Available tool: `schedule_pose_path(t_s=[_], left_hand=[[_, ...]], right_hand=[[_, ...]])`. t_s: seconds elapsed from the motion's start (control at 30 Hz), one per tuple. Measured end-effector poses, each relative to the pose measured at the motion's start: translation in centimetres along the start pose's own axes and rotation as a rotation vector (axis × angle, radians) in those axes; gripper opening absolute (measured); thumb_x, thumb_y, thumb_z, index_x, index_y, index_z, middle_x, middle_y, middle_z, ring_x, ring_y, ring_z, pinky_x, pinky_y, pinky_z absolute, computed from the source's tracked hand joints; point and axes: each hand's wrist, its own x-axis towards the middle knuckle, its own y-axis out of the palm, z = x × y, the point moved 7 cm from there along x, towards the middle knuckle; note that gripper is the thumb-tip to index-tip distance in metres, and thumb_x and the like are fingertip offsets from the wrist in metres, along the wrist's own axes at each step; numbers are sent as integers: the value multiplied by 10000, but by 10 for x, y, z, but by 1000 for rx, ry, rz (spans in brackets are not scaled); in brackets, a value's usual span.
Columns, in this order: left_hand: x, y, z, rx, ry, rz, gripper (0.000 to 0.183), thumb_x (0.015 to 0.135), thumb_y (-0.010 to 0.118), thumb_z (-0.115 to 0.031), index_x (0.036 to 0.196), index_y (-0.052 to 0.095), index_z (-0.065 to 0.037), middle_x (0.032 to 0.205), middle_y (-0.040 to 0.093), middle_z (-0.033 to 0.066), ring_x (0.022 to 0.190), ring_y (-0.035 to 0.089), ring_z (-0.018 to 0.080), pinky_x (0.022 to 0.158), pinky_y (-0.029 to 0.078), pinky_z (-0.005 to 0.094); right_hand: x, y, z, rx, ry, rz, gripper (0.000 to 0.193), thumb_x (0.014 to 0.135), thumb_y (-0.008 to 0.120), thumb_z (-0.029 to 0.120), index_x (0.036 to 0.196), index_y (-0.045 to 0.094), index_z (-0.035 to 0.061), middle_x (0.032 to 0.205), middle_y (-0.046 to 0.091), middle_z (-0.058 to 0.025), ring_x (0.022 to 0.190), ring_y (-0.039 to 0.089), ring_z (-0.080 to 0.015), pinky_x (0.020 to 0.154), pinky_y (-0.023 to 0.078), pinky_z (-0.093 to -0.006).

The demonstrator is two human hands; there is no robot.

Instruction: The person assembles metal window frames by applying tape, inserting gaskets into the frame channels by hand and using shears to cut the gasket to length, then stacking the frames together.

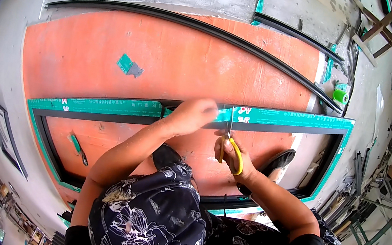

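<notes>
My right hand point(242, 164) grips a pair of scissors with yellow handles point(235, 155). Their narrow metal blades point away from me and lie across a green protective film point(266, 115) on the far rail of a dark metal frame point(256, 128). Just left of the blades, my left hand point(193, 115) is closed on a loose, creased piece of that film; its fingertips are smeared by motion. Beneath this hand a stretch of the rail shows dark, with printed film on both sides of it. Whether the blades are apart cannot be made out.
The frame rests on an orange board point(174, 62). Beyond it runs a long black metal profile point(172, 15). A film scrap point(129, 65) lies on the board, and a green-handled tool point(78, 148) inside the frame. A green tape roll point(340, 96) and scattered profiles point(359, 174) are at right.
</notes>
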Motion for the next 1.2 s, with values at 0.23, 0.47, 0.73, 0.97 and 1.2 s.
schedule_pose_path(t_s=[0.23,0.47,0.73,0.97,1.2], left_hand=[[-16,-13,-6,-235,-181,80,199,941,591,-280,923,616,-83,811,545,-47,755,490,55,655,408,227],[-96,-116,-10,-748,-114,-337,169,930,596,-212,951,587,-44,780,564,9,656,516,81,539,408,233],[-149,-158,-8,-1039,222,-393,91,974,484,-187,941,523,-111,641,294,-25,570,292,100,536,248,272],[-165,-157,-10,-1095,268,-410,120,980,473,-182,893,517,-111,639,275,-28,564,279,94,530,241,270],[-214,-183,-8,-1223,456,-382,191,962,494,-203,799,457,-111,669,351,-34,556,306,87,525,247,258]], right_hand=[[0,-7,24,42,131,-132,298,942,628,329,1013,615,40,553,478,4,420,448,-96,376,336,-240],[-7,17,20,-200,37,207,380,934,648,288,1228,557,66,745,502,32,615,473,-53,540,399,-220],[17,96,-68,-158,223,538,480,947,614,376,1317,522,86,998,565,-27,957,531,-110,852,433,-264],[56,165,-101,373,300,617,630,953,501,538,1379,412,82,991,563,-47,977,551,-161,879,447,-337],[70,159,-79,578,266,301,460,963,527,474,1139,524,49,681,524,-17,547,463,-114,485,377,-224]])
